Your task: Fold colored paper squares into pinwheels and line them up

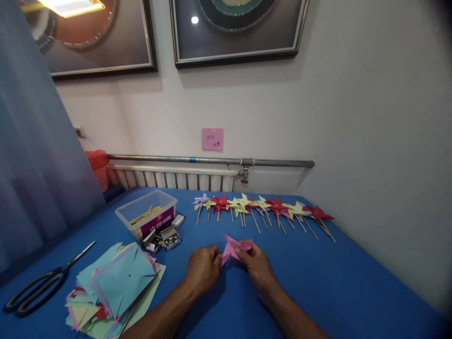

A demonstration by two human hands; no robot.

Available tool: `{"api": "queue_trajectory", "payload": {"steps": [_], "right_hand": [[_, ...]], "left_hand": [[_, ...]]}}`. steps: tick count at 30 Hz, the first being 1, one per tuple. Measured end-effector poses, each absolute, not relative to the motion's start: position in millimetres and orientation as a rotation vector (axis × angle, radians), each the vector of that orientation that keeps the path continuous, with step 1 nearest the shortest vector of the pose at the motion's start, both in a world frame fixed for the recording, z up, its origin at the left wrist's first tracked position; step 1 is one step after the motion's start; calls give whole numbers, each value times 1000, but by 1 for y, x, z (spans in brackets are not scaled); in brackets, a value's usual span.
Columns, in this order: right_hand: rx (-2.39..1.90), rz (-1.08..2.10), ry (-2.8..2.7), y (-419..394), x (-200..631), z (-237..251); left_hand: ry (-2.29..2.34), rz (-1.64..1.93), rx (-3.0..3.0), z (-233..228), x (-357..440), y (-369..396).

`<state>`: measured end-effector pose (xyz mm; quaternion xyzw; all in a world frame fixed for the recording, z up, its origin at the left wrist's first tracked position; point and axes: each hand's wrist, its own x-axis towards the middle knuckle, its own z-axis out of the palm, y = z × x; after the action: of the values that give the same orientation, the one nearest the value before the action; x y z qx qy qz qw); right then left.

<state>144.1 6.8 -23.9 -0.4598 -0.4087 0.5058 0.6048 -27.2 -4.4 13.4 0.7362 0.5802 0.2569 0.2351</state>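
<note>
A pink paper pinwheel (231, 247) with folded blades is held a little above the blue tabletop. My right hand (259, 266) is closed on its right side, with the thumb pressed over the folded middle. My left hand (204, 266) is closed just left of the pinwheel, its fingertips against or very near the left blade. What lies inside those left fingers is hidden. Beyond my hands, finished pinwheels (243, 203) in red, yellow and purple lie in a row, their wooden sticks pointing towards me.
At left are a stack of cut coloured paper (120, 278) and black-handled scissors (42, 287). Behind the stack stand a clear plastic box (130, 219) of wooden sticks and small open boxes of metal pins (170, 238). A wall pipe (282, 163) runs behind the blue table (318, 282).
</note>
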Motion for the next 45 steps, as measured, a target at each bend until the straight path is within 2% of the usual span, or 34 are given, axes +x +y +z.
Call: {"api": "queue_trajectory", "payload": {"steps": [45], "right_hand": [[-1099,1136,-961,9,144,-26]], "left_hand": [[1573,729,2020,12,-28,-4]]}}
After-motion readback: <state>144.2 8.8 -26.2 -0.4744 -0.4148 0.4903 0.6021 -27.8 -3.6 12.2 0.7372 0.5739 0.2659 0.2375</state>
